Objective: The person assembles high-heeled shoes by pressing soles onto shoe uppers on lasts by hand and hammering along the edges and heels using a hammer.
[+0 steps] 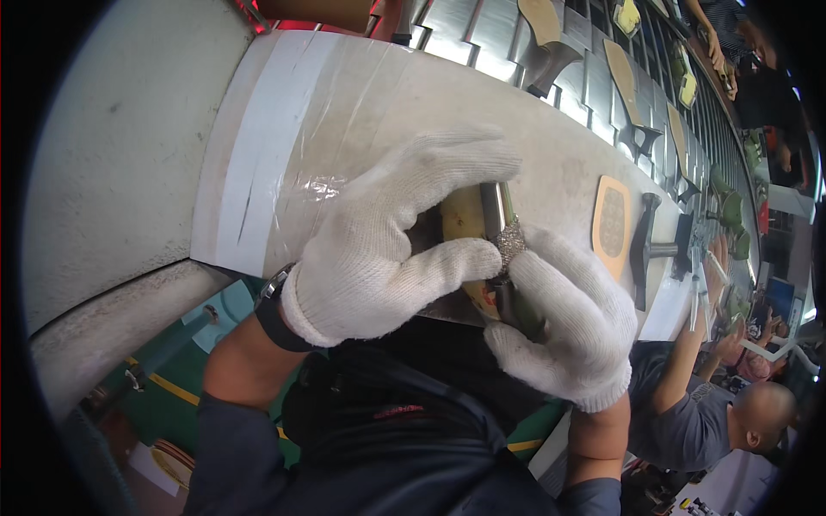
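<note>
Both my hands wear white knit gloves. Between them, over the edge of the work table, is a shoe on a yellow last (465,217), with a glittery band (511,244) and green and shiny silvery parts. My left hand (387,232) curls around the far end of it, its thumb pressed beside the glittery band. At the nearer end, my right hand (576,310) is closed around the green part, fingertips close to my left thumb. Glove fingers hide much of the shoe, so its full shape does not show.
To the right on the pale table (413,103) lie a tan oval pad (611,225) and a black hammer (650,249). Beyond runs a slatted metal conveyor (482,39) carrying tan soles with dark heels (551,64). Another person (688,421) works at the right.
</note>
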Available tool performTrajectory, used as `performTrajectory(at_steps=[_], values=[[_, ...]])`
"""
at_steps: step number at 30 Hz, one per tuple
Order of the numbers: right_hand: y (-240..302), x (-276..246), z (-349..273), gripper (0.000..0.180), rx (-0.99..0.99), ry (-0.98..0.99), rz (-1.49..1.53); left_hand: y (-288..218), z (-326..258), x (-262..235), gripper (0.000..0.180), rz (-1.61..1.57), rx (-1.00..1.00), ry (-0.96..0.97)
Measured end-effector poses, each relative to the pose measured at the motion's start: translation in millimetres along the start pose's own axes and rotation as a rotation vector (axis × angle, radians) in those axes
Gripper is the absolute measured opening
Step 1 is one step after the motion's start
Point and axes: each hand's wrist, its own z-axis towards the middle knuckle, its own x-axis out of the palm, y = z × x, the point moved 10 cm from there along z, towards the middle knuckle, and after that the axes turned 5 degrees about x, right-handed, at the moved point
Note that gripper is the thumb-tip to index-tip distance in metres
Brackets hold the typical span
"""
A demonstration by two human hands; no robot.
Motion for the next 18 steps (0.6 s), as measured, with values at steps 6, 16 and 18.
performTrajectory(at_steps=[6,16,18], values=[[2.1,1.8,-0.9,0.059,-0.011,-0.003,-0.021,-2.8,1.2,-4.6,0.061,0.025,0.044,-0.015],[1.3,3.1,-7.5,0.059,-0.060,-0.077,0.110,0.0,-4.5,-7.4,0.067,0.002,-0.006,-0.017],[1.7,4.0,-9.7,0.059,-0.058,-0.065,0.080,0.3,-5.0,-6.7,0.068,-0.011,0.008,-0.010]])
